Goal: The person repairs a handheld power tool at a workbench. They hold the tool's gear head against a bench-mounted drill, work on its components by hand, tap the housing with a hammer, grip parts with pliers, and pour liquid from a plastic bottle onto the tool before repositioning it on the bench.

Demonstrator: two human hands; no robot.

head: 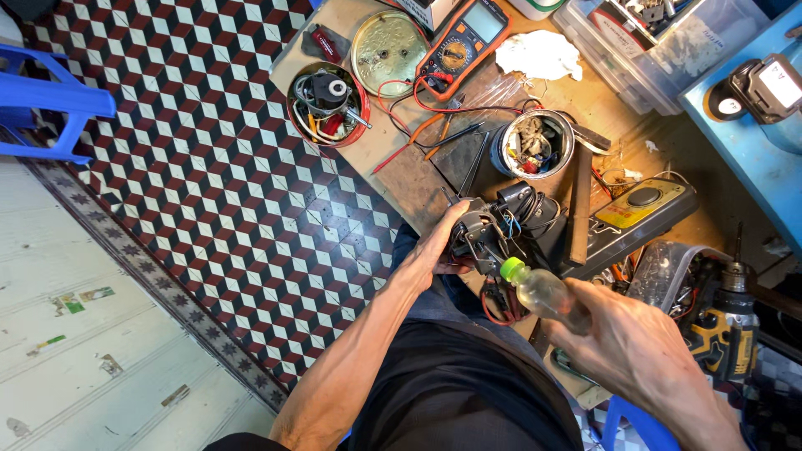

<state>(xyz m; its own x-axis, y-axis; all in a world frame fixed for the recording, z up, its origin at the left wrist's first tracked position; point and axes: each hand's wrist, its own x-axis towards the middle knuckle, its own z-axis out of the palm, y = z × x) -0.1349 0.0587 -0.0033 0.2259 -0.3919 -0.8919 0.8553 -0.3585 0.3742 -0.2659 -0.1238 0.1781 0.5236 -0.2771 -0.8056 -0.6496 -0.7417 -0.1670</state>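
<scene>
My left hand [436,247] grips a small opened black device [493,227] with grey metal parts and loose wires, held at the near edge of the wooden workbench [393,159]. My right hand [635,351] holds a small clear plastic bottle [543,292] with a green cap, tilted so the cap points at the device from just beside it. The cap nearly touches the device's lower edge.
On the bench sit a red round tin [329,104] of parts, its brass-coloured lid [388,42], an orange multimeter [464,38] with red leads, a metal tin [535,144] of bits, a white rag [539,55], clear plastic boxes [660,42]. A cordless drill [723,326] lies at right; a blue stool [50,104] stands on the tiled floor.
</scene>
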